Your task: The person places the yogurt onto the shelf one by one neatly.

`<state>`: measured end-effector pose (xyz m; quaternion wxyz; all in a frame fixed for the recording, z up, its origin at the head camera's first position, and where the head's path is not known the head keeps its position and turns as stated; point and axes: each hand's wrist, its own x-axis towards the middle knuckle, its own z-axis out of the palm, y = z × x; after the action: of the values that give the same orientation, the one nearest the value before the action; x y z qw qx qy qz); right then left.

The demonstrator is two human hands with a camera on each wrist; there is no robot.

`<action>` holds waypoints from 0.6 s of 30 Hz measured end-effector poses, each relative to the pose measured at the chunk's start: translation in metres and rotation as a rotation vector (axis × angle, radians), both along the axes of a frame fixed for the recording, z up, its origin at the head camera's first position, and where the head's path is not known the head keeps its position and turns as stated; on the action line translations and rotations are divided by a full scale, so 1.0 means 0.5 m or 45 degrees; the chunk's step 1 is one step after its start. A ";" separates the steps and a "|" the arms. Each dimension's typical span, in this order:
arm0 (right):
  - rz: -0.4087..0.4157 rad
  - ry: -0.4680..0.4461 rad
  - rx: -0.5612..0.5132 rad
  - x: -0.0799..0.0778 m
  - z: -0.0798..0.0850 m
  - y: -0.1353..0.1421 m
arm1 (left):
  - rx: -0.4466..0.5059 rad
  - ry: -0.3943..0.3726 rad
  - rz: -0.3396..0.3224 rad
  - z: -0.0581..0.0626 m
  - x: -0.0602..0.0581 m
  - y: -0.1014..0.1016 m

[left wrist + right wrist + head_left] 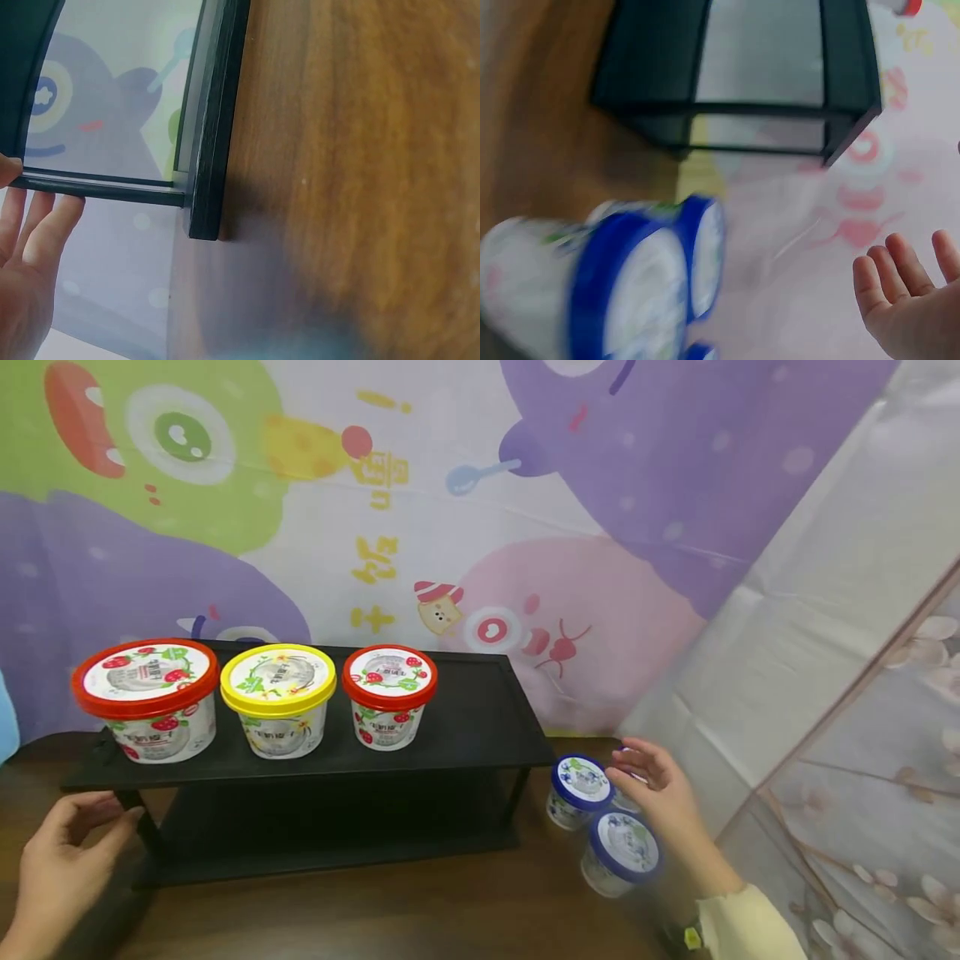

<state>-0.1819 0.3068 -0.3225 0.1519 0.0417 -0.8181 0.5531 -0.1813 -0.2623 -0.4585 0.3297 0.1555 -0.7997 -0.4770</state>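
At the left end of a black two-tier shelf (pixel 487 710), my left hand (pixel 71 856) pinches the upright post (pixel 105 189) between thumb and fingers. My right hand (pixel 663 789) hovers over a group of blue-lidded tubs at the shelf's right, fingers loosely bent and holding nothing. One blue-lidded tub (pixel 577 793) stands beside the shelf and another (pixel 621 853) nearer the front. A third tub (pixel 626 800) is partly hidden behind the right fingers. On the top tier stand a large red-lidded tub (pixel 150 702), a yellow-lidded tub (pixel 279 697) and a smaller red-lidded tub (pixel 390 693).
The shelf stands on a brown wooden table (pixel 360 910). Behind it hangs a cloth with cartoon figures (pixel 450 510), and a pale flowered curtain (pixel 862 810) closes off the right side. A small yellow piece (pixel 692 938) shows by the right sleeve.
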 end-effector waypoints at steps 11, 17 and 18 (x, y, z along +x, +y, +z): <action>-0.338 -0.278 0.056 0.072 -0.111 0.069 | -0.014 0.175 -0.032 -0.015 -0.005 -0.010; -0.461 -0.283 0.009 0.098 -0.154 0.074 | -0.016 0.216 -0.037 -0.020 -0.008 -0.005; -0.477 -0.288 -0.001 0.102 -0.161 0.074 | -0.019 0.215 -0.035 -0.022 -0.009 -0.004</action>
<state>-0.1309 0.3438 -0.4031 0.1594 -0.1735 -0.8232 0.5165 -0.1856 -0.2642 -0.4693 0.3907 0.1013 -0.7746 -0.4869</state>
